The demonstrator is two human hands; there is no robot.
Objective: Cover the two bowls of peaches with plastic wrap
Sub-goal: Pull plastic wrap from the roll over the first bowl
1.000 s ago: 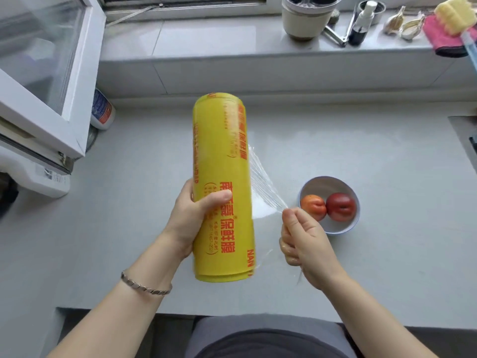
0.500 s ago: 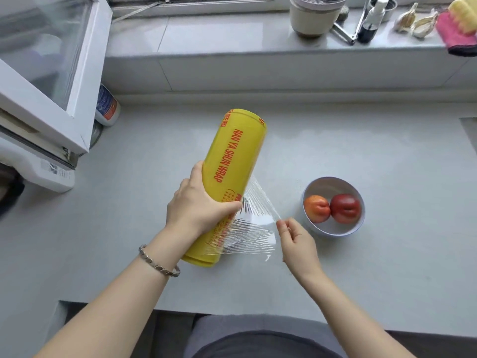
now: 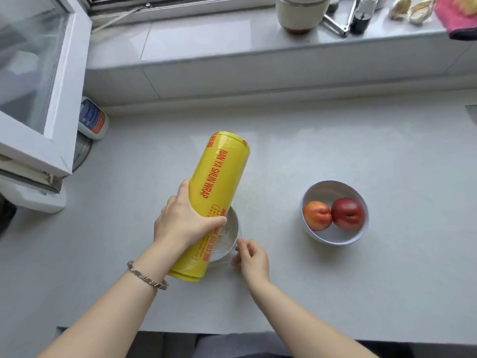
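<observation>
Plainly, the yellow roll (image 3: 219, 177) reads "NAN YA SHUN WRAP".

The pale grey desk (image 3: 335, 140) spans the middle of the frame. Right of centre stands a white bowl (image 3: 334, 192) holding an orange peach (image 3: 317, 215) and a red peach (image 3: 348, 213), which touch. At centre stands a second white bowl (image 3: 231, 227), largely hidden, with clear film (image 3: 224, 241) over its visible part. At upper left a white bottle (image 3: 92, 118) lies on its side.
</observation>
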